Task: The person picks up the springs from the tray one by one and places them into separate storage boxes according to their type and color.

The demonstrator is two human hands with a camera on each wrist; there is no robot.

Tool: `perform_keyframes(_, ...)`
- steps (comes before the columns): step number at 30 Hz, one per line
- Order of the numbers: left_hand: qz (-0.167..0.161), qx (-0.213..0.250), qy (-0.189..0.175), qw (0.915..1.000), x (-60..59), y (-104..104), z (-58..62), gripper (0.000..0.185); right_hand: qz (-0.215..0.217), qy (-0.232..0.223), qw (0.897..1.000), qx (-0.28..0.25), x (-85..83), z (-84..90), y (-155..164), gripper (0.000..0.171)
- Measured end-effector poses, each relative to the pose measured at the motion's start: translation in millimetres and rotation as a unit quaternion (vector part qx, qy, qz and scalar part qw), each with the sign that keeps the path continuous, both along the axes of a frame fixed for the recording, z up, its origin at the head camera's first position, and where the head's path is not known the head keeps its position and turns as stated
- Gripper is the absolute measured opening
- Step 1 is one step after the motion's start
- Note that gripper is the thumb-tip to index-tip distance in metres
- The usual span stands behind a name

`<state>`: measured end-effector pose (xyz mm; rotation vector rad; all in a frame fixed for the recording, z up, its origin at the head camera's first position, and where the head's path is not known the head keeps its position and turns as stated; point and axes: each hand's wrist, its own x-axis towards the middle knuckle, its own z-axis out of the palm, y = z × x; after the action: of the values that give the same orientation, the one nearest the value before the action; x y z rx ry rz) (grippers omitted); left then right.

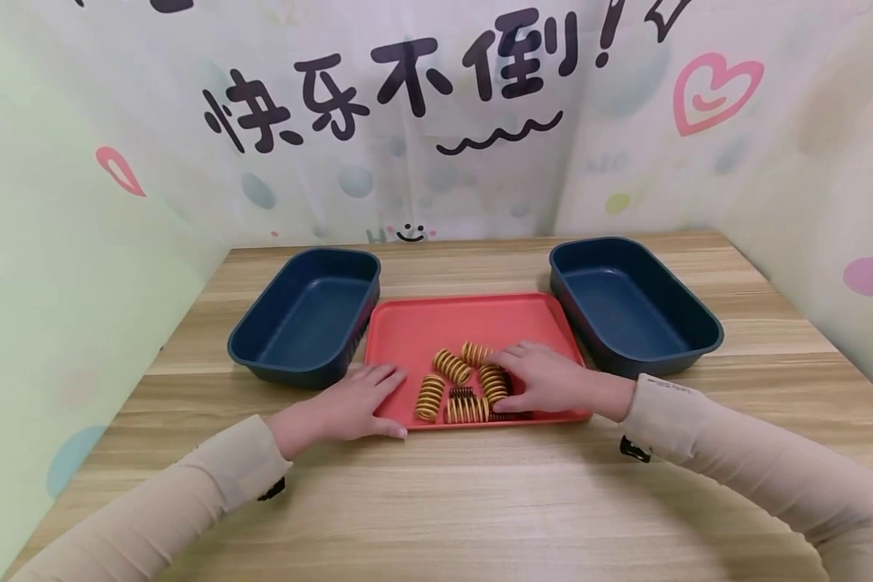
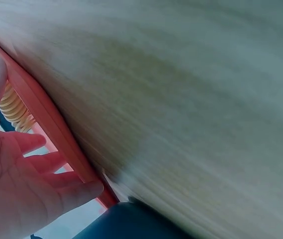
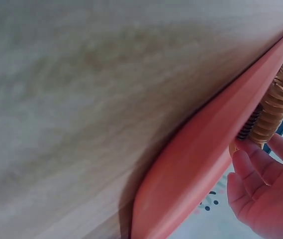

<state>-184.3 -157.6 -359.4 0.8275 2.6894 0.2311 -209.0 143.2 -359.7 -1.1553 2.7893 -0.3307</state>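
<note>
On the red tray (image 1: 466, 319) lie several thick yellow coil springs (image 1: 429, 397) and thinner dark springs (image 1: 461, 392), bunched toward its front and right. My left hand (image 1: 352, 402) rests over the tray's left front corner, fingers spread and nothing in its grasp. In the left wrist view its fingers (image 2: 49, 162) lie along the tray edge, with the thumb apart. My right hand (image 1: 549, 380) reaches over the right-hand springs, its fingertips and thumb around a yellow spring (image 1: 493, 384). The right wrist view shows relaxed fingers (image 3: 260, 164) beside the yellow and dark springs, thumb well apart from them.
A dark blue bin (image 1: 262, 339) stands left of the tray, and a matching bin (image 1: 698, 331) stands at its right. All sit on a wood-grain table (image 1: 480, 509). A printed curtain (image 1: 407, 178) hangs behind, and pale walls flank both sides.
</note>
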Motion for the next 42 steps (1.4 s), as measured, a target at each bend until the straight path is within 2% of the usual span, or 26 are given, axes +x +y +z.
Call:
perform_keyframes(5, 0.000, -0.008, -0.009, 0.9999, -1.3, -0.1, -1.3, 0.084, 0.000, -0.003, 1.000, -0.003, -0.7, -0.8, -2.6, 0.063)
perform_keyframes(11, -0.003, -0.010, -0.009, 0.9999, -3.0, -0.1, -2.0, 0.082, 0.000, 0.018, 1.000, -0.010, -0.8, -3.3, -5.4, 0.057)
perform_keyframes(21, -0.004, -0.011, -0.011, 0.9999, 0.9, 0.6, -0.7, 0.081, 0.003, 0.027, 1.000, -0.001, -1.2, -1.9, -6.6, 0.055)
perform_keyframes(33, -0.002, -0.011, -0.012, 0.9999, 1.4, 0.2, -3.4, 0.081, 0.001, 0.025, 1.000, 0.008, -2.3, 6.3, -3.1, 0.057)
perform_keyframes(42, -0.001, -0.012, -0.013, 0.9998, 1.7, 0.5, -1.5, 0.080, 0.014, 0.023, 1.000, -0.008, -2.0, 20.9, -0.6, 0.052)
